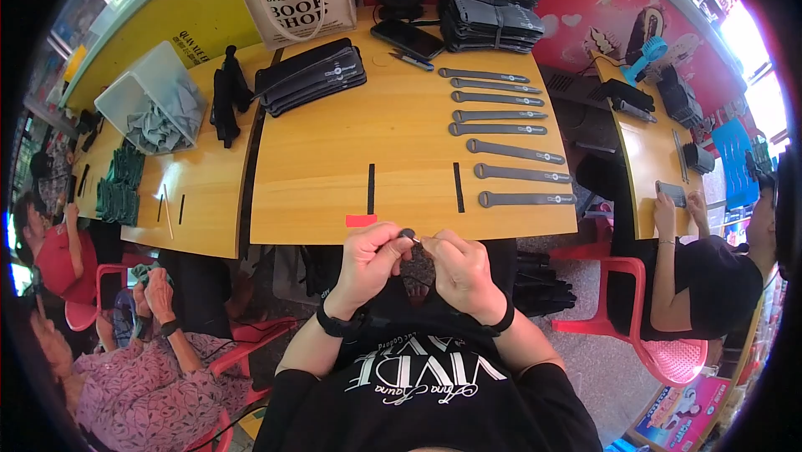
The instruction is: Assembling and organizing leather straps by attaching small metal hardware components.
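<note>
My left hand (372, 261) is closed in a pinch on a small dark piece with a rounded end (407, 234), just off the table's near edge. Close beside it, my right hand (461, 272) is pinched too, its fingertips almost meeting the dark piece. A thin pale bit shows between the two hands, too small to name. Ahead of them a red strip (361, 220) lies at the table's edge. Several grey straps with looped ends (511, 150) lie in a column on the right of the table.
The wooden table (317, 168) carries two black strips (372, 189), stacked dark straps (313, 76), a pen (411, 60), a phone (407, 38), bundled grey straps (493, 22) and a cloth tote bag (299, 1). People sit at both sides; a clear bin (138, 88) stands left.
</note>
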The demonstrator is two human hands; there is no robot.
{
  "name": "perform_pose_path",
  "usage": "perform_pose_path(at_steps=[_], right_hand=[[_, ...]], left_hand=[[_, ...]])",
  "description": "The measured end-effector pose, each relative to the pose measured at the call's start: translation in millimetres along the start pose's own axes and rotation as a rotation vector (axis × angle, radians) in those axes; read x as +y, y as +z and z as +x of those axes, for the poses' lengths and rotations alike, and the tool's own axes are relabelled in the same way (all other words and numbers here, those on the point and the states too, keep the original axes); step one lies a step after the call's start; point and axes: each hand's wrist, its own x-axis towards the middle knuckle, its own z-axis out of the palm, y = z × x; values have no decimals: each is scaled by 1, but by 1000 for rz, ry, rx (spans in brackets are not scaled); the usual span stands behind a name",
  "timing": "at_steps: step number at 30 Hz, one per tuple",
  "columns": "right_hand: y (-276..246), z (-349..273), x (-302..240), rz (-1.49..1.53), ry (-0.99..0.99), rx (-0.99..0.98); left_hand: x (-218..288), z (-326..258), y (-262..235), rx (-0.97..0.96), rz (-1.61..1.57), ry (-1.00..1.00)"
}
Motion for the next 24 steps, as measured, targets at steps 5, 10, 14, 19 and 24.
perform_pose_path(at_steps=[5, 10, 14, 19, 24], right_hand=[[-30, 21, 2, -176, -234, -116], [-40, 30, -3, -522, -458, -437], [-22, 21, -15, -574, -256, -345], [3, -2, -15, -655, -2, -99], [2, -2, -19, -792, -96, -28]], left_hand=[[10, 4, -9, -121, 387, 233], [9, 2, -6, -252, 1103, 401], [-17, -2, 14, 21, 1067, 534], [-28, -8, 24, 109, 282, 115], [-17, -1, 18, 50, -537, -322]])
